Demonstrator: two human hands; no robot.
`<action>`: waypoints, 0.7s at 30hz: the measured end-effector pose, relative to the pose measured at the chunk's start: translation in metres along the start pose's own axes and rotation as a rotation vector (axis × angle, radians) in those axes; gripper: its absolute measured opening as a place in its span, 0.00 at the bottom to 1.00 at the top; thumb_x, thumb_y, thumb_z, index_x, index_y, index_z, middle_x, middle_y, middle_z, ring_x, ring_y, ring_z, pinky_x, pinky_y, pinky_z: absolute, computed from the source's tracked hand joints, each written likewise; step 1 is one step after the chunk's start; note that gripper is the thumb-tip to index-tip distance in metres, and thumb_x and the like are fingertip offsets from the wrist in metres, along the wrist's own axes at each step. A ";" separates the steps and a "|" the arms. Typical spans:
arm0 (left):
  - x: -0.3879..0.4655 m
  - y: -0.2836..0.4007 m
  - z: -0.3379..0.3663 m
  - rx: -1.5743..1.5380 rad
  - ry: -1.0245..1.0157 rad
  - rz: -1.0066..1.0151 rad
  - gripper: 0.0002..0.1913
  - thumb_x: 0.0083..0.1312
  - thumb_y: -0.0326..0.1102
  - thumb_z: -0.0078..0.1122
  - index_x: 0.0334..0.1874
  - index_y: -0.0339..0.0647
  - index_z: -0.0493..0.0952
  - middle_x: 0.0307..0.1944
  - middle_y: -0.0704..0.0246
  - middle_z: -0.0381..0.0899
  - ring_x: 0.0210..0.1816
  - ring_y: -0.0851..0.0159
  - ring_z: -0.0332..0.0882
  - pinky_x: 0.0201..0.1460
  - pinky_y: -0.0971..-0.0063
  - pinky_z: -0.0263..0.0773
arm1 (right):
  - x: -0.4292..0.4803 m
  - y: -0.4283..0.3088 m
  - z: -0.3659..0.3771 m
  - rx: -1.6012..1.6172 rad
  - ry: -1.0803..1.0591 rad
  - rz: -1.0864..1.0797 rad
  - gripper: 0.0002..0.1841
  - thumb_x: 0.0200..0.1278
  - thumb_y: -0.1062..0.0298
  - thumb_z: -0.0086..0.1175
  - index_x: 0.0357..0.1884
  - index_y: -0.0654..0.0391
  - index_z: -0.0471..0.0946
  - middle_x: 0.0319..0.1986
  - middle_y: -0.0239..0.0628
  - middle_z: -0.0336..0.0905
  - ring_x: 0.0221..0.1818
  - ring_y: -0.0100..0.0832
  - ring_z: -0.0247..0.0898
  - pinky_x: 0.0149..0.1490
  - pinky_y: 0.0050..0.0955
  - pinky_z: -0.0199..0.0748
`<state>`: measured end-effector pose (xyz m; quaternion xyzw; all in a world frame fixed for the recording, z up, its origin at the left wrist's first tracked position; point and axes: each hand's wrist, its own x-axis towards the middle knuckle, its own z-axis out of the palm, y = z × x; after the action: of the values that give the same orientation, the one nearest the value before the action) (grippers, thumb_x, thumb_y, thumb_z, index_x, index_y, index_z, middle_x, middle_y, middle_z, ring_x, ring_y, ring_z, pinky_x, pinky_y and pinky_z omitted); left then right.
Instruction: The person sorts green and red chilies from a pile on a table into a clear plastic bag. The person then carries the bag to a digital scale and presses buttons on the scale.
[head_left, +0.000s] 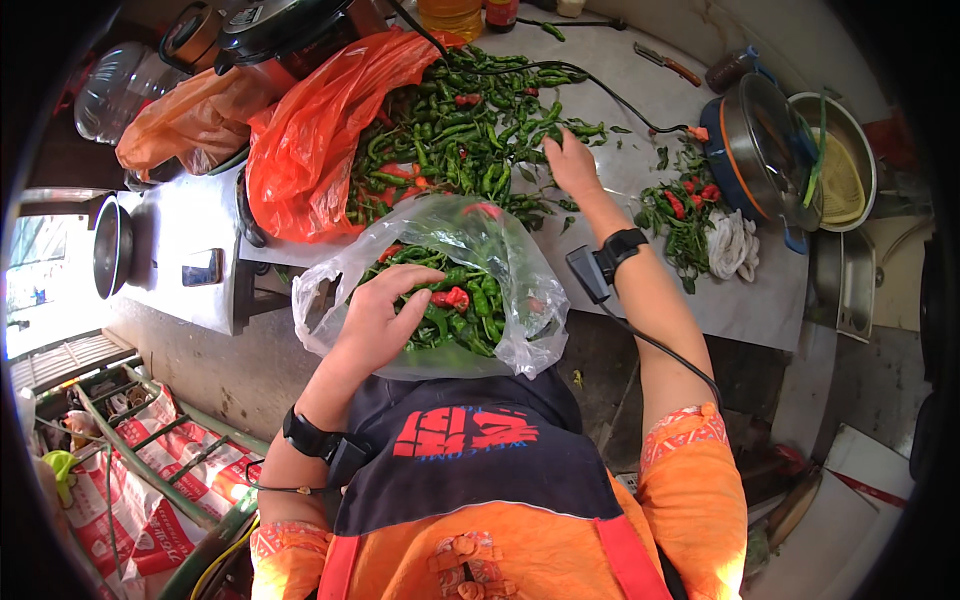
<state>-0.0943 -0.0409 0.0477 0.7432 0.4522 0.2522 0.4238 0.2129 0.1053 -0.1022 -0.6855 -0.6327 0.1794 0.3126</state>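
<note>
A clear plastic bag (525, 330), its mouth spread wide, sits in front of my apron at the table's edge. Green peppers (480, 307) and a wrinkled red pepper (450, 299) lie inside it. Over the bag's left part is my left hand (386, 315), thumb and fingers apart, with nothing seen in it. My right hand (574, 165) reaches to the right side of a large heap of green peppers (457, 142) on the table. Its fingertips meet the peppers there; whether they grip one is hidden.
A red plastic bag (315, 150) borders the heap on the left. A black cable (622, 97) crosses the tabletop. On the right are leafy scraps with red peppers (686, 202), white gloves (731, 244) and a lidded pan (765, 150). A knife (667, 64) lies farther back.
</note>
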 end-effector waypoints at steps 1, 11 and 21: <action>0.001 0.001 0.001 -0.038 -0.006 -0.016 0.11 0.61 0.28 0.52 0.45 0.36 0.78 0.44 0.59 0.79 0.47 0.56 0.77 0.53 0.69 0.69 | 0.001 -0.003 -0.009 0.184 -0.018 0.115 0.12 0.60 0.61 0.48 0.37 0.59 0.74 0.28 0.43 0.76 0.34 0.40 0.74 0.37 0.41 0.65; -0.001 0.014 0.028 -0.958 0.030 -0.263 0.26 0.69 0.41 0.50 0.66 0.38 0.60 0.57 0.63 0.70 0.57 0.62 0.71 0.59 0.69 0.66 | -0.083 -0.148 -0.066 0.498 -0.604 -0.271 0.20 0.62 0.65 0.50 0.55 0.56 0.66 0.41 0.39 0.75 0.36 0.34 0.74 0.37 0.26 0.70; -0.008 -0.016 0.008 -0.473 0.170 -0.377 0.11 0.65 0.31 0.51 0.49 0.38 0.71 0.43 0.64 0.76 0.47 0.60 0.75 0.50 0.67 0.72 | -0.091 -0.106 -0.068 0.221 -0.291 -0.250 0.11 0.58 0.62 0.51 0.42 0.51 0.78 0.35 0.41 0.79 0.37 0.44 0.75 0.48 0.39 0.74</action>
<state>-0.0997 -0.0473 0.0297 0.5032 0.5448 0.3286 0.5848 0.1644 0.0032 0.0044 -0.5299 -0.7277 0.3046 0.3112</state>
